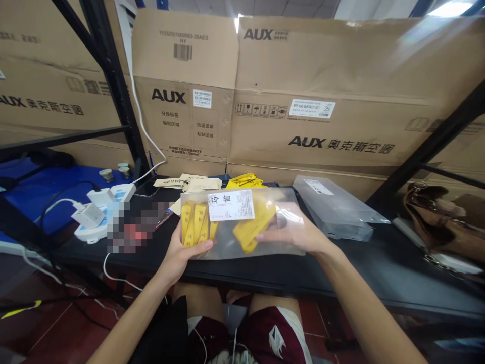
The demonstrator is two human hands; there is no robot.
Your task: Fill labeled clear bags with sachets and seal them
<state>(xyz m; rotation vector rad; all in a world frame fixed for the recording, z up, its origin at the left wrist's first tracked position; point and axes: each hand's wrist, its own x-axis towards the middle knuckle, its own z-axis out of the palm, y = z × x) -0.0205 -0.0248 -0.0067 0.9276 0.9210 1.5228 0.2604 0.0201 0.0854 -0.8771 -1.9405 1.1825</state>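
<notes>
I hold a clear plastic bag [227, 242] with a white label [231, 205] above the front of a black table [379, 263]. Several yellow sachets [197, 222] lie inside it. My left hand [182, 253] grips the bag's lower left corner, thumb pressed on the front. My right hand [293, 232] reaches into the bag's right side, its fingers closed on a bunch of yellow sachets [252, 227].
More yellow sachets [244, 181] and beige sachets [193, 183] lie behind the bag. A stack of clear bags [333, 207] sits to the right, a brown handbag [439, 217] beyond it. White power strips with chargers [98, 210] lie at left. Large cardboard boxes [303, 91] stand behind.
</notes>
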